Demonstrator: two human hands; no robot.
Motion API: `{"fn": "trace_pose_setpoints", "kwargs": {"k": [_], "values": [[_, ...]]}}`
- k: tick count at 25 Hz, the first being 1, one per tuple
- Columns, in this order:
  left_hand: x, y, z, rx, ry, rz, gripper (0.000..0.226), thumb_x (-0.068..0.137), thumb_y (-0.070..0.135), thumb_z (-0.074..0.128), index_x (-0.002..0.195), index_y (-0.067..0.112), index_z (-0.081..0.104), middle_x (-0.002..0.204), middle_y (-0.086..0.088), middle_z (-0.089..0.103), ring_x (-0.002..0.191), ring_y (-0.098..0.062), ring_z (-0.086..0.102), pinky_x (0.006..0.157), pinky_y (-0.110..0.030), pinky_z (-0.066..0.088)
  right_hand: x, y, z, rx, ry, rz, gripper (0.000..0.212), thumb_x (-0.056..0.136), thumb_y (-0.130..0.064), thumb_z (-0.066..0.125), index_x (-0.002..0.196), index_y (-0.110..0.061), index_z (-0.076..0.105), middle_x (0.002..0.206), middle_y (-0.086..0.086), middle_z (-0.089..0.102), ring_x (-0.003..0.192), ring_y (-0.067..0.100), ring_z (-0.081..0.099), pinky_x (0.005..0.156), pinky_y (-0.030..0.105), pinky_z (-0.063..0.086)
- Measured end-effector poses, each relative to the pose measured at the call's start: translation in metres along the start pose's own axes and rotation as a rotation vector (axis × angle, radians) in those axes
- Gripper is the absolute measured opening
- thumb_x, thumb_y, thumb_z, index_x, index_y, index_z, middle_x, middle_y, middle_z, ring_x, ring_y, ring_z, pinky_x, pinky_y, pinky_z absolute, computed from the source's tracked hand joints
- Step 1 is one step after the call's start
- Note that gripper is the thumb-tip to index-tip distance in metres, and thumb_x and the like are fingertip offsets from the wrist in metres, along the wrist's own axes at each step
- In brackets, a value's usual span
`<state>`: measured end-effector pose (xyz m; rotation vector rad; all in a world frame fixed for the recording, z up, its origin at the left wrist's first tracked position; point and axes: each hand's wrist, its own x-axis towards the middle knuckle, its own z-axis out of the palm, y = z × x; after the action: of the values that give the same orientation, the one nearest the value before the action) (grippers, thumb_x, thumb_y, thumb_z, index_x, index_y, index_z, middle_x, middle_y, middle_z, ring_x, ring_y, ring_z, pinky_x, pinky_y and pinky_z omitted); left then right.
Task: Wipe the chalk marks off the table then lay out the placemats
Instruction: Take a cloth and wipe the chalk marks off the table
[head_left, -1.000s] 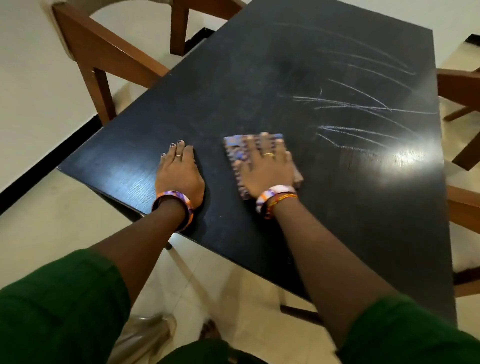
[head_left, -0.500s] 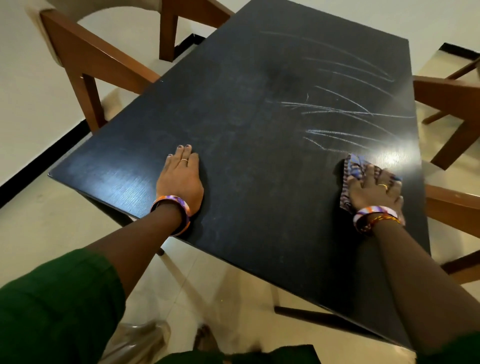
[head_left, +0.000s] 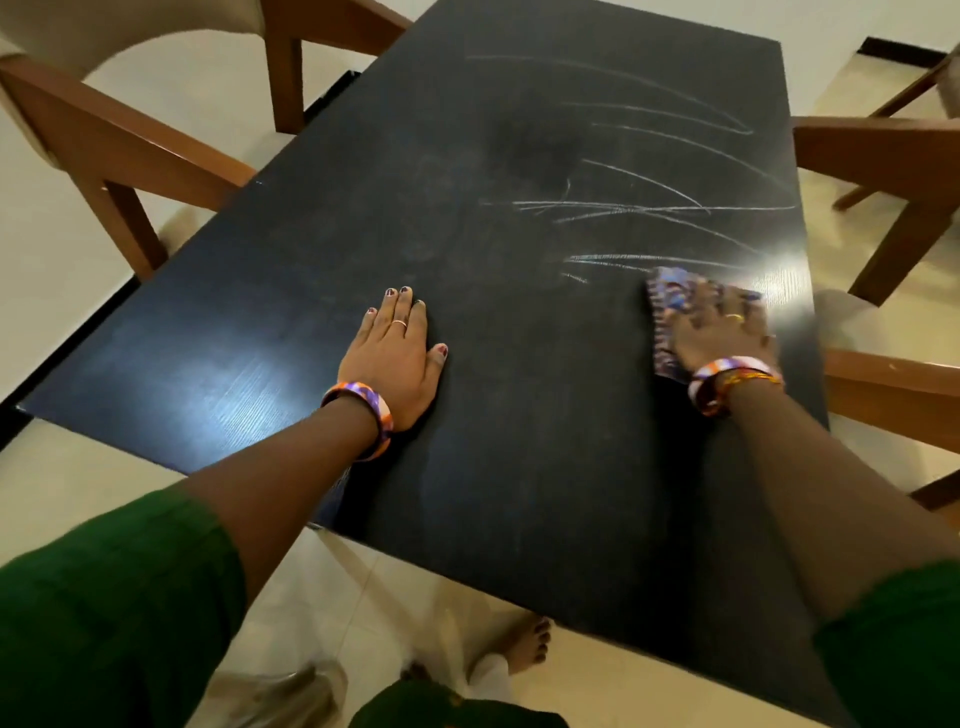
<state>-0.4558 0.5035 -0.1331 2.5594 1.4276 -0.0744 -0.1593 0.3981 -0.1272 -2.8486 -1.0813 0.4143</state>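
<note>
On the table (head_left: 260, 364), the right hand (head_left: 719, 332) presses a cloth (head_left: 670, 296) flat-fingered beside the chalk marks (head_left: 649, 208); the left hand (head_left: 397, 358) lies flat, likely bracing. No placemats show.

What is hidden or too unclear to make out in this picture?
- Cloth: mostly covered by the right hand and motion-blurred, so its pattern is unclear.
- Placemats: none in the head view.
- Table: its far end is cut off by the top edge.
- Chalk marks: glare hides any near the right edge.
</note>
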Motion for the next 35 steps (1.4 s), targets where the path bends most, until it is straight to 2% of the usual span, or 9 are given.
{"fn": "trace_pose_setpoints", "kwargs": {"k": [3,8,10,14,18,22,25,30,35], "values": [[0.018,0.012,0.0,-0.015,-0.006,-0.003,0.061,0.099,0.038,0.023,0.148,0.006,0.007,0.158,-0.011,-0.001,0.147,-0.023,-0.003,0.119,-0.035,0.002,-0.002,0.013,-0.013,0.042,0.023,0.152,0.062,0.095,-0.054,0.019,0.15,-0.031,0.004,0.16,-0.001,-0.002,0.145,0.033,-0.003,0.115,0.057,0.007],[0.061,0.041,0.002,-0.089,0.065,-0.081,0.053,0.101,0.027,0.024,0.147,0.003,0.016,0.158,-0.014,0.004,0.147,-0.026,0.0,0.12,-0.036,0.003,-0.033,-0.106,0.024,-0.015,-0.002,-0.396,0.057,0.097,-0.048,0.026,0.149,-0.034,0.007,0.159,-0.005,-0.003,0.146,0.03,-0.004,0.114,0.053,0.007],[0.076,0.05,0.0,-0.118,0.09,-0.136,0.051,0.1,0.024,0.025,0.146,0.001,0.019,0.157,-0.016,0.006,0.147,-0.027,0.001,0.12,-0.037,0.004,-0.011,-0.121,0.019,-0.016,-0.072,-0.458,0.057,0.097,-0.048,0.024,0.149,-0.034,0.006,0.159,-0.007,-0.005,0.146,0.027,-0.008,0.115,0.052,0.004],[0.098,0.061,-0.001,-0.121,0.097,-0.166,0.051,0.1,0.025,0.025,0.145,0.001,0.019,0.157,-0.016,0.008,0.146,-0.029,0.003,0.12,-0.039,0.006,0.061,-0.032,-0.01,0.018,-0.024,-0.132,0.057,0.097,-0.049,0.021,0.149,-0.036,0.003,0.159,-0.008,-0.006,0.146,0.026,-0.008,0.116,0.051,0.004],[0.102,0.063,0.005,-0.158,0.136,-0.187,0.052,0.1,0.025,0.025,0.146,0.002,0.019,0.157,-0.015,0.01,0.147,-0.027,0.004,0.12,-0.038,0.005,0.049,0.032,-0.025,0.094,0.015,0.165,0.058,0.097,-0.049,0.024,0.15,-0.033,0.006,0.16,-0.003,-0.004,0.146,0.03,-0.006,0.117,0.051,0.004],[0.102,0.065,0.004,-0.153,0.157,-0.193,0.052,0.1,0.025,0.024,0.146,0.003,0.018,0.157,-0.013,0.01,0.147,-0.026,0.004,0.12,-0.036,0.004,0.007,-0.052,0.011,0.01,0.11,-0.212,0.058,0.095,-0.047,0.03,0.148,-0.035,0.011,0.159,-0.004,0.002,0.146,0.03,-0.001,0.115,0.052,0.006],[0.102,0.064,0.005,-0.153,0.152,-0.193,0.051,0.1,0.025,0.025,0.147,0.004,0.018,0.158,-0.012,0.01,0.147,-0.025,0.005,0.12,-0.035,0.004,0.009,-0.105,0.021,0.04,0.012,-0.463,0.056,0.095,-0.047,0.029,0.148,-0.036,0.013,0.159,-0.007,0.001,0.146,0.026,-0.005,0.115,0.051,0.001],[0.101,0.065,0.002,-0.154,0.169,-0.145,0.047,0.1,0.022,0.028,0.143,0.004,0.03,0.156,-0.012,0.02,0.146,-0.025,0.013,0.12,-0.035,0.008,0.1,-0.015,-0.014,0.063,0.023,-0.127,0.056,0.097,-0.049,0.023,0.148,-0.038,0.005,0.159,-0.009,-0.005,0.146,0.025,-0.008,0.116,0.054,0.003],[0.088,0.097,0.01,-0.055,0.265,0.329,0.041,0.086,0.018,0.035,0.107,0.0,0.066,0.126,-0.02,0.06,0.12,-0.036,0.056,0.104,-0.047,0.036,0.049,0.073,-0.015,0.076,0.019,0.061,0.062,0.093,-0.058,0.014,0.149,-0.034,0.0,0.159,-0.004,-0.01,0.146,0.03,-0.009,0.117,0.054,0.003]]}}
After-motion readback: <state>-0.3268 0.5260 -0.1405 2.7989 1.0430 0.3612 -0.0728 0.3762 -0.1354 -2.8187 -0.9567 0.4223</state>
